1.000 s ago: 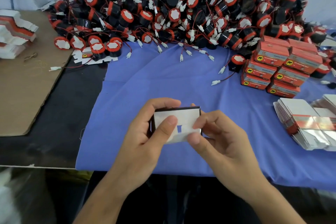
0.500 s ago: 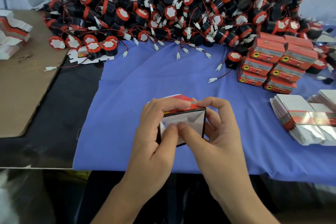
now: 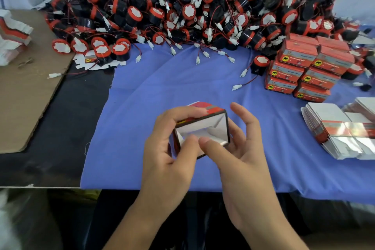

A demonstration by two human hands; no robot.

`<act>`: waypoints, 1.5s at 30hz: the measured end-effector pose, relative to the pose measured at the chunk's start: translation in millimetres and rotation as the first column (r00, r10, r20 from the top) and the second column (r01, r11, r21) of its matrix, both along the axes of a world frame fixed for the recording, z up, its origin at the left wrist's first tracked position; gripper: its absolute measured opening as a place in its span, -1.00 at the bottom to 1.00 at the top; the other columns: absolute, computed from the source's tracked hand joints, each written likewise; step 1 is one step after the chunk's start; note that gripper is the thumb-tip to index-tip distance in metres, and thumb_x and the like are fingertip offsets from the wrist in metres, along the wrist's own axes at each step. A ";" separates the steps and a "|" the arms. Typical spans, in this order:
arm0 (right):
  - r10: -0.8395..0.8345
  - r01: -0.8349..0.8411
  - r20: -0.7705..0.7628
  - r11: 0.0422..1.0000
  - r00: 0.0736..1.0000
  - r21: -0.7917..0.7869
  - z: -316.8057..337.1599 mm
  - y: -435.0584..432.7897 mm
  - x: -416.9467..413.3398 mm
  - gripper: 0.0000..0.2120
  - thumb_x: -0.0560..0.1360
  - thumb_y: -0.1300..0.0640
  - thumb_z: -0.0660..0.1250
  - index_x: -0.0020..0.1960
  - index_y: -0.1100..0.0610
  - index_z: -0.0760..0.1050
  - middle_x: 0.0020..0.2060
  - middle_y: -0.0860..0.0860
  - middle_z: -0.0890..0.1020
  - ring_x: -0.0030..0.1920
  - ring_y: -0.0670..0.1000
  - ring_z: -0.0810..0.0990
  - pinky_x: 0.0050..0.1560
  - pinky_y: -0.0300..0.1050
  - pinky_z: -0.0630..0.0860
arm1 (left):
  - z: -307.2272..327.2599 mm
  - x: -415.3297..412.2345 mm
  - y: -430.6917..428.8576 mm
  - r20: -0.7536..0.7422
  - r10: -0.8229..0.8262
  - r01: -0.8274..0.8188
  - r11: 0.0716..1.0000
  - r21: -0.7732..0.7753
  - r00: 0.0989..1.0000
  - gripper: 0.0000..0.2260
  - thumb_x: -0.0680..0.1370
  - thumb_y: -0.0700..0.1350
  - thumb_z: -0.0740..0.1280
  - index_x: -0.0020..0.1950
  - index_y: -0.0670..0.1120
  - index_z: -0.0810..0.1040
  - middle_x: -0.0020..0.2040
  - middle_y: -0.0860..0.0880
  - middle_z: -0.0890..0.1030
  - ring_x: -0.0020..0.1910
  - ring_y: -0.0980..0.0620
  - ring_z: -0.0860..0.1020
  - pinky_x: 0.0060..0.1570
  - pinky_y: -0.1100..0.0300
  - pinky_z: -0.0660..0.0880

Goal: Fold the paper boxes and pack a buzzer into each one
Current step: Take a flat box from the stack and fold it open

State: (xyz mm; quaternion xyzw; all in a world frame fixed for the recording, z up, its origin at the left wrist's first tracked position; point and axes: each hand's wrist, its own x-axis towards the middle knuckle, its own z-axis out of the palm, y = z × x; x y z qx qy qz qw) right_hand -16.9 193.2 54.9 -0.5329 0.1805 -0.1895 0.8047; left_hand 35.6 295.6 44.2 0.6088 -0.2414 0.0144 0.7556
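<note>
Both hands hold a half-formed paper box (image 3: 205,128) just above the blue cloth (image 3: 162,87) at the near middle of the tabletop (image 3: 60,138), its open end turned toward the camera and showing a silvery white inside. The left hand (image 3: 168,152) grips it, with fingers curled over the red top panel and the thumb on an inner flap. The right hand (image 3: 243,160) presses its thumb on the same flap beside the left thumb while its lower fingers cup the box's right wall; its index finger stands lifted clear. A big pile of black and red buzzers (image 3: 182,6) fills the far side. Closed boxes (image 3: 304,71) are stacked at the right, with flat blanks (image 3: 334,134) nearer. A cardboard sheet (image 3: 26,97) lies at the left.
</note>
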 end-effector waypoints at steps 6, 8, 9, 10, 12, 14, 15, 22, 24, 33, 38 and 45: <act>0.192 -0.173 -0.014 0.911 0.981 0.374 -1.9 -7.1 0.5 -0.24 0.36 0.27 0.48 0.47 -0.11 0.33 0.09 0.14 0.70 0.18 0.10 0.68 0.21 -0.01 0.62 | 0.3 3.3 0.2 -0.059 0.117 -0.117 0.993 0.008 0.991 -0.73 0.62 -0.32 0.26 0.17 0.00 0.61 0.12 0.13 0.67 0.09 0.14 0.65 -0.03 0.37 0.56; 0.200 -0.185 0.005 0.895 0.980 0.405 -3.7 -5.1 2.0 -0.22 0.37 0.31 0.45 0.51 -0.04 0.30 0.12 0.16 0.70 0.22 0.18 0.67 0.24 -0.01 0.61 | -2.6 -1.7 -2.9 -0.044 0.140 -0.138 0.989 0.046 0.989 -0.74 0.64 -0.28 0.26 0.19 0.03 0.59 0.13 0.13 0.66 0.10 0.06 0.66 -0.01 0.26 0.60; 0.186 -0.176 0.017 0.892 0.982 0.417 -4.5 -3.8 2.6 -0.20 0.35 0.33 0.46 0.51 -0.04 0.30 0.13 0.17 0.70 0.20 0.21 0.67 0.24 -0.01 0.61 | -3.9 -4.5 -4.5 -0.020 0.153 -0.151 0.985 0.077 0.988 -0.73 0.65 -0.27 0.26 0.21 0.05 0.59 0.14 0.12 0.66 0.13 0.00 0.66 0.03 0.19 0.61; 0.163 -0.159 0.026 0.891 0.986 0.426 -5.5 -2.8 3.0 -0.18 0.32 0.34 0.47 0.50 -0.07 0.31 0.11 0.17 0.70 0.15 0.21 0.67 0.24 -0.01 0.60 | -4.9 -6.6 -6.2 0.014 0.170 -0.170 0.979 0.113 0.985 -0.72 0.65 -0.26 0.25 0.22 0.07 0.58 0.17 0.09 0.64 0.17 -0.06 0.65 0.07 0.10 0.62; 0.112 -0.119 0.044 0.897 0.993 0.427 -7.1 -1.1 3.3 -0.18 0.28 0.29 0.50 0.45 -0.14 0.34 0.04 0.15 0.69 0.07 0.16 0.66 0.28 0.05 0.56 | -7.0 -9.7 -9.1 0.061 0.185 -0.193 0.968 0.163 0.981 -0.72 0.66 -0.24 0.24 0.24 0.09 0.57 0.21 0.04 0.61 0.23 -0.17 0.61 0.15 -0.08 0.60; 0.084 -0.100 0.056 0.900 0.995 0.425 -9.1 0.0 2.8 -0.21 0.28 0.23 0.50 0.44 -0.15 0.36 0.03 0.14 0.68 0.07 0.14 0.65 0.37 0.12 0.48 | -8.5 -10.8 -10.3 0.046 0.160 -0.165 0.973 0.164 0.986 -0.73 0.67 -0.23 0.23 0.26 0.07 0.56 0.23 0.00 0.60 0.24 -0.23 0.59 0.17 -0.17 0.57; 0.082 -0.099 0.060 0.897 0.995 0.431 -10.1 0.7 2.4 -0.23 0.29 0.21 0.50 0.44 -0.14 0.37 0.05 0.14 0.68 0.08 0.14 0.64 0.37 0.13 0.47 | -9.0 -11.2 -10.4 0.039 0.145 -0.150 0.975 0.166 0.989 -0.74 0.67 -0.21 0.23 0.27 0.07 0.56 0.24 -0.01 0.59 0.25 -0.23 0.59 0.17 -0.18 0.57; -0.059 0.062 -0.021 0.950 0.998 0.304 -17.0 2.0 5.0 -0.40 0.35 0.31 0.38 0.27 -0.19 0.48 -0.02 0.12 0.69 -0.05 0.12 0.69 0.24 0.20 0.61 | -18.2 -18.9 -10.3 0.226 0.143 -0.203 0.941 0.272 0.964 -0.66 0.64 -0.27 0.25 0.33 0.09 0.51 0.28 0.09 0.54 0.33 -0.08 0.53 0.21 0.12 0.52; -0.051 0.059 -0.034 0.950 0.998 0.306 -17.6 0.8 5.1 -0.39 0.31 0.29 0.41 0.25 -0.22 0.48 -0.01 0.13 0.69 -0.02 0.14 0.70 0.27 0.30 0.57 | -21.3 -20.4 -12.5 0.260 0.194 -0.263 0.929 0.261 0.946 -0.63 0.61 -0.32 0.26 0.31 0.07 0.52 0.25 0.08 0.55 0.31 -0.06 0.54 0.20 0.12 0.53; 0.111 -0.141 0.101 0.917 0.989 0.372 -17.1 -10.8 0.3 -0.41 0.36 0.13 0.54 0.35 -0.11 0.49 0.02 0.10 0.70 -0.03 0.13 0.72 -0.06 -0.03 0.66 | -20.4 -22.5 -12.0 0.020 0.135 -0.136 0.969 0.206 0.991 -0.77 0.65 0.00 0.30 0.31 0.11 0.52 0.24 0.04 0.59 0.27 -0.14 0.59 0.15 -0.09 0.59; 0.144 -0.149 0.103 0.988 0.984 0.035 -14.0 -23.4 -5.5 -0.34 0.28 -0.08 0.67 0.32 -0.22 0.51 0.00 0.08 0.70 -0.09 0.07 0.68 -0.19 -0.11 0.60 | -19.4 -11.4 3.3 -0.020 -0.067 0.070 0.952 0.298 0.998 -0.48 0.51 0.19 0.48 0.43 0.29 0.41 0.33 0.15 0.54 0.39 0.04 0.51 0.26 0.09 0.55; 0.167 -0.155 -0.090 0.427 0.982 -0.891 -3.0 -39.4 -11.2 -0.30 0.48 -0.36 0.35 0.53 -0.44 0.12 0.33 -0.44 0.42 0.35 -0.19 0.42 0.35 -0.11 0.38 | -21.1 9.8 9.1 0.019 -0.094 0.080 0.921 0.381 0.995 -0.34 0.41 -0.06 0.57 0.44 0.26 0.41 0.28 0.15 0.59 0.23 0.01 0.62 0.16 0.10 0.61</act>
